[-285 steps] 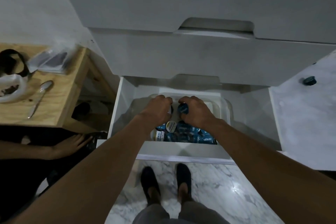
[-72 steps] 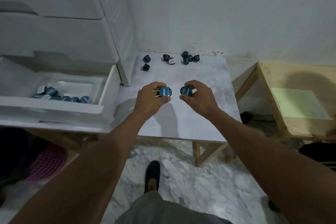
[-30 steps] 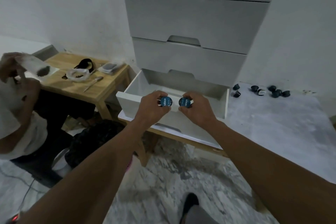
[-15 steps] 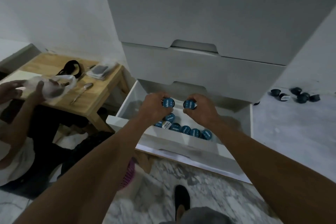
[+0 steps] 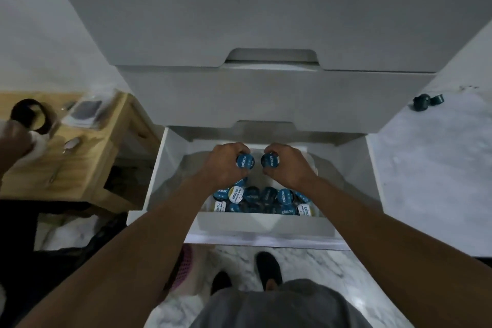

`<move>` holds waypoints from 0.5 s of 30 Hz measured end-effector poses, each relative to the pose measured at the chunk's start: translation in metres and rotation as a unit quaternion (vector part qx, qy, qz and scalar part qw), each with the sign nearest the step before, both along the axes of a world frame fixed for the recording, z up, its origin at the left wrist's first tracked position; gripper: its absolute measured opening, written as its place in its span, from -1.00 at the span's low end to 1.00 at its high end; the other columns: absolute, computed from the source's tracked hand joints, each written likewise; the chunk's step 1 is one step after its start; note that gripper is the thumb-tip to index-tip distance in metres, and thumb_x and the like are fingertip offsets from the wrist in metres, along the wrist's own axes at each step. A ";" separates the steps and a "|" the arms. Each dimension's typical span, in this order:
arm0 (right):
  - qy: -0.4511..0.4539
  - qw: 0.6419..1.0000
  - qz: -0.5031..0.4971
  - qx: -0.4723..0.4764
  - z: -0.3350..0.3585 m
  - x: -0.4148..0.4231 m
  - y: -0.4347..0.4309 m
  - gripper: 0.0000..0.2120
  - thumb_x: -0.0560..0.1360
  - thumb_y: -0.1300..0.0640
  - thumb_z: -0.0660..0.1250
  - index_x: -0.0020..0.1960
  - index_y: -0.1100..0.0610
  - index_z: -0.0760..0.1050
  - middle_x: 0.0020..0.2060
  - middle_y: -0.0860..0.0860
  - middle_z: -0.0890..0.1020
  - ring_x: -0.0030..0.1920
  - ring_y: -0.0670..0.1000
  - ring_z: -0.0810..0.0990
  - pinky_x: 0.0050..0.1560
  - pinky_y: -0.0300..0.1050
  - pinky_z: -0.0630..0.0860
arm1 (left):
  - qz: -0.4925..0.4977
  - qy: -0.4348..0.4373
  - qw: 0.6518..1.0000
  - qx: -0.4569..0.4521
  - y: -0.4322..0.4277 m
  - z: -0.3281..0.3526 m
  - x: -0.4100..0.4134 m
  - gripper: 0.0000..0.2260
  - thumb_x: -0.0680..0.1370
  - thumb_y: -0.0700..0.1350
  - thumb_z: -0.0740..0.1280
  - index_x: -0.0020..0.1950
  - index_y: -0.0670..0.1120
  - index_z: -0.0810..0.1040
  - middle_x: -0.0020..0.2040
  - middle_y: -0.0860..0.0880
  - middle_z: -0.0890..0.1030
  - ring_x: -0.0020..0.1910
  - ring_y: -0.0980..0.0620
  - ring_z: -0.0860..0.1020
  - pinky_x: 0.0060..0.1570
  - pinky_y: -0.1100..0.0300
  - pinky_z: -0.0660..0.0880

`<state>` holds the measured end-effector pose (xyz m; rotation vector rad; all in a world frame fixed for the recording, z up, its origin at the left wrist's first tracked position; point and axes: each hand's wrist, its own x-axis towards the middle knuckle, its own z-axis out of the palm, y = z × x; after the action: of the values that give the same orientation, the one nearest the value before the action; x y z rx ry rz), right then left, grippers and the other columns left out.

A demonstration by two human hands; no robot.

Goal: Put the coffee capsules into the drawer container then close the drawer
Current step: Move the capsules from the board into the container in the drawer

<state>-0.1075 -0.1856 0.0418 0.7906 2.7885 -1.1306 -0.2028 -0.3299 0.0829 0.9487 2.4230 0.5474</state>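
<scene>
The white bottom drawer (image 5: 262, 225) stands pulled open below me. Inside it a clear plastic container (image 5: 313, 168) holds several blue-lidded coffee capsules (image 5: 269, 198) piled at its near end. My left hand (image 5: 226, 165) grips one blue capsule (image 5: 245, 162) above the container's far part. My right hand (image 5: 288, 165) grips another blue capsule (image 5: 270, 161) right beside it, the two lids facing me. Two dark capsules (image 5: 427, 100) remain on the marble tabletop to the right.
Closed white drawers (image 5: 266, 96) tower above the open one. A low wooden table (image 5: 80, 157) with a spoon and small items stands at the left, where another person's hand (image 5: 13, 141) shows. The marble-topped table (image 5: 436, 173) borders the drawer's right. My shoes are on the marble floor.
I have stepped closer and now look straight down. Both hands, each still holding a capsule, have moved from over the drawer front to above the container.
</scene>
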 end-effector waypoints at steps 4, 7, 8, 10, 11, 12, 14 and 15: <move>-0.022 0.999 -0.030 0.007 -0.001 0.001 -0.008 -0.59 0.37 0.16 0.48 0.19 0.07 0.50 0.14 0.08 0.58 0.15 0.09 0.52 0.19 -0.01 0.48 | -0.027 -0.015 0.999 0.006 -0.001 -0.008 -0.012 -0.60 0.46 -0.14 0.43 0.28 -0.04 0.50 0.21 -0.01 0.57 0.15 0.03 0.54 0.00 0.25 0.42; -0.032 0.998 -0.047 0.011 -0.002 0.002 -0.012 -0.57 0.37 0.18 0.47 0.21 0.08 0.50 0.14 0.08 0.58 0.16 0.09 0.52 0.23 0.00 0.46 | -0.039 -0.040 0.998 0.032 0.002 -0.019 -0.018 -0.60 0.41 -0.18 0.46 0.23 -0.05 0.53 0.18 -0.03 0.59 0.14 0.00 0.55 0.12 0.14 0.50; -0.035 0.998 -0.051 0.011 -0.002 0.002 -0.013 -0.56 0.36 0.19 0.47 0.22 0.09 0.50 0.15 0.08 0.58 0.16 0.09 0.53 0.24 -0.01 0.46 | -0.041 -0.044 0.997 0.037 0.003 -0.022 -0.019 -0.60 0.40 -0.18 0.46 0.23 -0.04 0.54 0.17 -0.03 0.60 0.13 0.00 0.56 0.12 0.14 0.50; -0.043 0.998 -0.051 0.012 -0.004 0.004 -0.014 -0.55 0.36 0.20 0.47 0.23 0.10 0.50 0.15 0.09 0.59 0.17 0.10 0.53 0.25 -0.03 0.45 | -0.046 -0.053 0.996 0.050 0.007 -0.029 -0.020 -0.61 0.39 -0.19 0.46 0.21 -0.05 0.55 0.15 -0.03 0.60 0.10 0.00 0.56 0.09 0.17 0.50; -0.049 0.998 -0.047 0.014 -0.006 0.005 -0.014 -0.54 0.36 0.20 0.47 0.24 0.11 0.49 0.16 0.10 0.59 0.17 0.11 0.53 0.26 -0.03 0.45 | -0.049 -0.057 0.996 0.055 0.009 -0.033 -0.020 -0.61 0.38 -0.19 0.46 0.20 -0.05 0.55 0.14 -0.03 0.61 0.09 0.00 0.56 0.09 0.19 0.50; -0.055 0.997 -0.043 0.016 -0.008 0.007 -0.013 -0.54 0.36 0.20 0.47 0.25 0.11 0.49 0.16 0.11 0.59 0.18 0.12 0.53 0.26 -0.02 0.44 | -0.051 -0.061 0.995 0.056 0.010 -0.036 -0.020 -0.61 0.38 -0.19 0.46 0.19 -0.05 0.56 0.14 -0.04 0.61 0.08 -0.01 0.56 0.08 0.20 0.50; -0.060 0.997 -0.039 0.017 -0.010 0.008 -0.010 -0.54 0.37 0.21 0.47 0.25 0.12 0.49 0.16 0.12 0.58 0.17 0.13 0.53 0.25 -0.02 0.44 | -0.057 -0.062 0.995 0.051 0.012 -0.042 -0.020 -0.61 0.37 -0.19 0.47 0.18 -0.05 0.56 0.14 -0.04 0.61 0.06 -0.01 0.56 0.08 0.21 0.49; -0.060 0.997 -0.037 0.019 -0.011 0.008 -0.008 -0.54 0.37 0.22 0.47 0.25 0.13 0.49 0.16 0.12 0.58 0.17 0.13 0.53 0.24 -0.03 0.45 | -0.060 -0.060 0.995 0.047 0.013 -0.045 -0.020 -0.60 0.36 -0.19 0.48 0.18 -0.05 0.56 0.14 -0.05 0.61 0.06 -0.01 0.56 0.08 0.21 0.49</move>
<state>-0.0995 -0.1935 0.0310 0.9385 2.7099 -1.0077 -0.2231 -0.3170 0.0381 1.0607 2.2345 0.6607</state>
